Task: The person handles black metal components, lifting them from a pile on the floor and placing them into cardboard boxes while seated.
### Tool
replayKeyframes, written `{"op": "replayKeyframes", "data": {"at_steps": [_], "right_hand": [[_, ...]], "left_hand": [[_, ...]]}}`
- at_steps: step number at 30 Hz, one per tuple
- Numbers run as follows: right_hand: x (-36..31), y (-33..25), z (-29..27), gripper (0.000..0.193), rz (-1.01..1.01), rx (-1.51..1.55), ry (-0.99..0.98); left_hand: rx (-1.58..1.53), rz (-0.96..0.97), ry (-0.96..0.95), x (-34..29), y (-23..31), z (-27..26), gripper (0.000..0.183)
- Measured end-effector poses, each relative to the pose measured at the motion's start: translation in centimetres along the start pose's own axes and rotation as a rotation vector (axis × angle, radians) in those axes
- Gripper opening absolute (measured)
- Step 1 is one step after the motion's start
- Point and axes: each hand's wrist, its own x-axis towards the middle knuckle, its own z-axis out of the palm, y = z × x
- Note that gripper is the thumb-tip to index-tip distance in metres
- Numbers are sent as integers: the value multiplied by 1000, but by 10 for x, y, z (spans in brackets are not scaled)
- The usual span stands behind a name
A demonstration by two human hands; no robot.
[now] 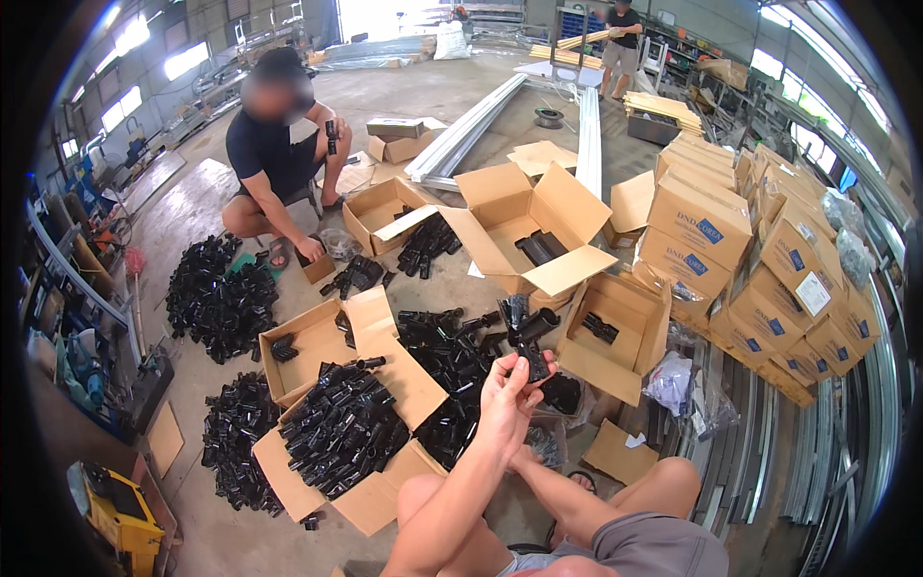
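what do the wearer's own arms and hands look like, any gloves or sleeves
The left forearm and right forearm are bare, with no sleeve or watch showing. The left hand wears no glove, and no ring can be made out. The right hand is mostly hidden.

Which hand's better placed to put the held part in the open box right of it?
Left, probably: the left hand holds the black part raised near the open box. The right hand looks mostly hidden, its grip unclear.

Glossy plastic is seen in the held fitting and heaped parts, matt cardboard in the open cartons.
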Motion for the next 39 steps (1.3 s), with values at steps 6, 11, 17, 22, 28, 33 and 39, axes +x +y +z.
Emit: {"op": "replayKeyframes", "data": {"at_steps": [6,11,17,22,28,33,39], "right_hand": [[2,19,-73,24,-427,-54,143],[-85,-44,-236,17,-424,462,11],[-183,-81,-319,18,-586,980,215],[-213,-90,-305,22,-682,1027,406],[-217,-94,-296,21,-676,1162,342],[-207,-96,-286,15,-676,1131,457],[-202,-89,-284,16,-697,1204,471]], "left_hand": [[-42,20,16,3,-1,-2,12],[-74,45,-4,-3,10,-5,13],[39,96,-14,-13,5,6,17],[129,117,31,-20,-13,10,19],[191,207,38,-19,-25,12,24],[237,273,84,-13,-37,8,26],[273,266,88,-10,-47,11,28]]}}
